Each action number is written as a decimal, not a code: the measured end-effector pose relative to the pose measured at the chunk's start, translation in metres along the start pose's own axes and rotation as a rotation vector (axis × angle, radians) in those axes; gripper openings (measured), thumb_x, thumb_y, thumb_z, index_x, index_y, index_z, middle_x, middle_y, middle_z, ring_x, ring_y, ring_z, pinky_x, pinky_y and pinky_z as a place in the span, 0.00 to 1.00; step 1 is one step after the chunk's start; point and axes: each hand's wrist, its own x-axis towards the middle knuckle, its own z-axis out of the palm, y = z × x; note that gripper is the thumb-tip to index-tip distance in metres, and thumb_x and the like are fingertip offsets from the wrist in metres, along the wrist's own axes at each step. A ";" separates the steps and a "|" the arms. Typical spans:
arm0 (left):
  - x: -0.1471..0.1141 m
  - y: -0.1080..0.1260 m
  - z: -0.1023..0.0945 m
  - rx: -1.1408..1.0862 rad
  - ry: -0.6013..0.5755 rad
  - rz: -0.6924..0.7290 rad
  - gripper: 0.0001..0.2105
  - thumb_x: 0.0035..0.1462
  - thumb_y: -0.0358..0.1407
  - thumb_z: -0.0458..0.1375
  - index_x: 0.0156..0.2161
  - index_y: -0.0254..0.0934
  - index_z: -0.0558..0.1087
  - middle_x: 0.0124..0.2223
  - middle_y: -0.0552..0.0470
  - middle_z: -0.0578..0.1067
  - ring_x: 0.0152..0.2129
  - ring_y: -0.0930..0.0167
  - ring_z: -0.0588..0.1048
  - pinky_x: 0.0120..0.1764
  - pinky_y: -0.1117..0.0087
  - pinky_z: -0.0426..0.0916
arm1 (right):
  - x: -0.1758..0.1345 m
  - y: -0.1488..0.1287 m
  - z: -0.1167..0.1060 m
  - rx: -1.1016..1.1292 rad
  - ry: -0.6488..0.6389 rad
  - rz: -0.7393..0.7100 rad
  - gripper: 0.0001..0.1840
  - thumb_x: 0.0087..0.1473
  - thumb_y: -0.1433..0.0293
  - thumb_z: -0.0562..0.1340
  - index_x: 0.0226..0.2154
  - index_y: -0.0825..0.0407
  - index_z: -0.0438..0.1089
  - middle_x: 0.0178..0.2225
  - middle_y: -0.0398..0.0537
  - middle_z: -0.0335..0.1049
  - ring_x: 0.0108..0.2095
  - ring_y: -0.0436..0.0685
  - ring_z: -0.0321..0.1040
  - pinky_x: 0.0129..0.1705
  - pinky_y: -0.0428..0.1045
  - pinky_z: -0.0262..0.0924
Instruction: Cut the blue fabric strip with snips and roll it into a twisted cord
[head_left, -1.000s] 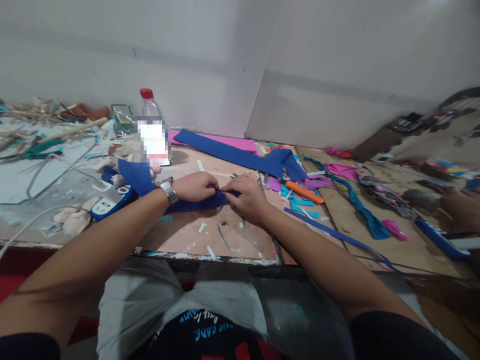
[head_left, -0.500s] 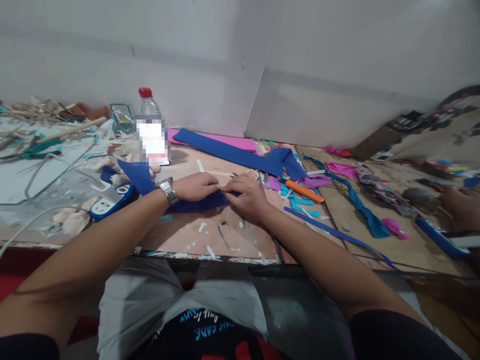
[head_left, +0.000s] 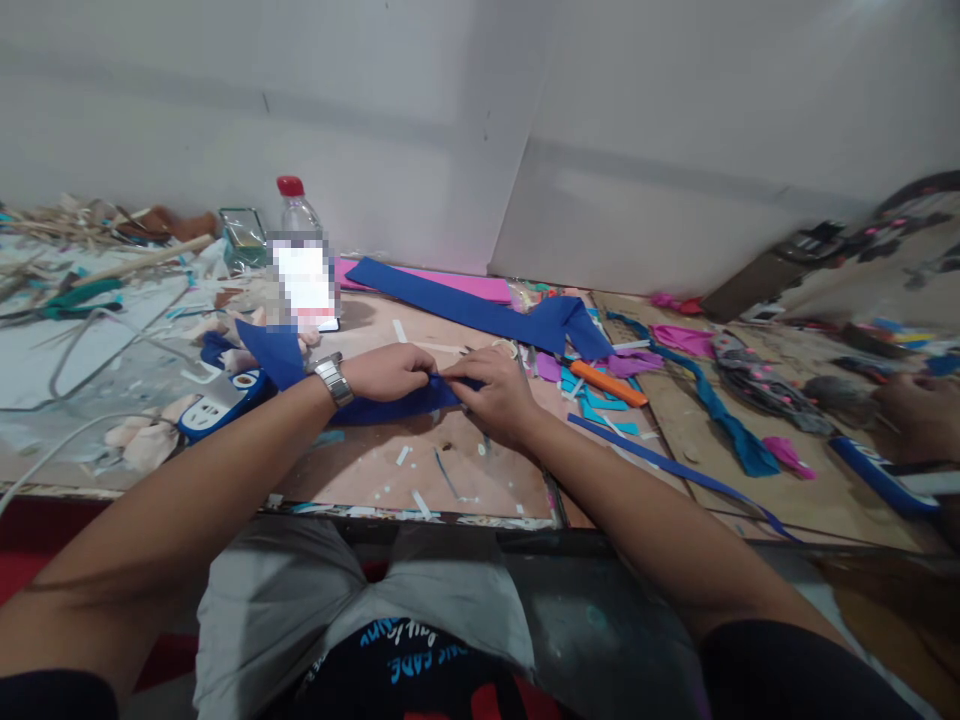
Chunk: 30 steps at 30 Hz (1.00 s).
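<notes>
A strip of blue fabric lies low over the table, partly under both hands and running left beneath my watch-wearing wrist. My left hand pinches its upper edge between thumb and fingers. Close beside it, my right hand also grips the cloth, fingertips pressed together on its right end. The two sets of fingertips are only slightly apart. Beyond my right hand is a small pointed tool, mostly hidden. A second blue fabric strip stretches across the back, over a pink strip.
Left stand a blue-and-white power strip, a bottle with a red cap and a lit phone. Right lie an orange-handled cutter, fabric scraps and a narrow blue strip. Another person's hand is at far right.
My left fingertips have shifted slightly left along the blue fabric, leaving a small gap between the hands. My right hand has barely moved.
</notes>
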 end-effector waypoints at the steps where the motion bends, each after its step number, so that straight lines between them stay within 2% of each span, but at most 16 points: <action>1: 0.000 -0.001 0.000 -0.011 -0.005 0.006 0.15 0.59 0.35 0.49 0.41 0.35 0.78 0.35 0.51 0.79 0.31 0.67 0.73 0.37 0.68 0.63 | 0.000 0.000 0.000 0.000 0.000 -0.007 0.07 0.60 0.71 0.67 0.38 0.47 0.83 0.36 0.47 0.83 0.40 0.58 0.77 0.48 0.54 0.60; 8: 0.001 -0.002 -0.001 -0.060 -0.022 -0.021 0.18 0.61 0.35 0.46 0.41 0.34 0.79 0.38 0.48 0.80 0.36 0.65 0.75 0.42 0.67 0.66 | 0.000 0.000 0.000 -0.024 -0.030 -0.022 0.07 0.59 0.72 0.67 0.36 0.46 0.83 0.36 0.46 0.83 0.39 0.57 0.77 0.49 0.56 0.58; 12: 0.001 -0.001 -0.002 -0.091 -0.019 -0.028 0.19 0.60 0.34 0.46 0.44 0.34 0.79 0.44 0.47 0.81 0.41 0.65 0.76 0.49 0.67 0.66 | 0.000 0.000 0.000 -0.034 -0.037 -0.037 0.08 0.60 0.72 0.66 0.36 0.46 0.82 0.36 0.46 0.83 0.39 0.57 0.77 0.49 0.56 0.58; 15: 0.001 -0.001 -0.002 -0.113 -0.004 -0.002 0.19 0.63 0.37 0.46 0.45 0.34 0.79 0.49 0.47 0.81 0.45 0.65 0.75 0.54 0.67 0.65 | 0.000 0.000 0.000 -0.036 -0.022 -0.032 0.08 0.59 0.73 0.66 0.36 0.47 0.82 0.36 0.47 0.83 0.40 0.58 0.77 0.50 0.56 0.59; 17: 0.001 -0.002 -0.001 -0.128 0.007 0.008 0.20 0.65 0.41 0.45 0.43 0.35 0.78 0.47 0.47 0.81 0.44 0.65 0.75 0.52 0.67 0.65 | 0.000 0.001 0.000 -0.034 -0.016 -0.036 0.08 0.58 0.73 0.66 0.35 0.47 0.82 0.36 0.48 0.83 0.40 0.58 0.77 0.50 0.56 0.59; 19: 0.002 -0.002 0.000 -0.147 -0.001 -0.013 0.20 0.65 0.44 0.47 0.40 0.34 0.78 0.40 0.49 0.80 0.38 0.66 0.74 0.45 0.67 0.66 | 0.000 0.001 0.000 -0.035 -0.011 -0.042 0.07 0.58 0.73 0.66 0.35 0.47 0.81 0.36 0.48 0.83 0.39 0.58 0.77 0.50 0.56 0.59; 22: 0.002 -0.003 0.001 -0.171 0.001 -0.048 0.17 0.63 0.44 0.49 0.36 0.34 0.76 0.31 0.53 0.76 0.30 0.69 0.71 0.36 0.69 0.64 | 0.000 0.000 0.000 -0.028 -0.003 -0.039 0.05 0.59 0.72 0.67 0.36 0.48 0.81 0.36 0.47 0.83 0.39 0.58 0.77 0.50 0.55 0.59; 30: 0.001 -0.001 0.002 -0.112 0.059 -0.033 0.18 0.63 0.45 0.50 0.36 0.34 0.78 0.30 0.52 0.76 0.30 0.69 0.71 0.35 0.68 0.61 | 0.000 0.000 -0.002 -0.040 -0.039 0.025 0.04 0.61 0.68 0.67 0.37 0.48 0.80 0.37 0.47 0.83 0.40 0.59 0.77 0.51 0.56 0.57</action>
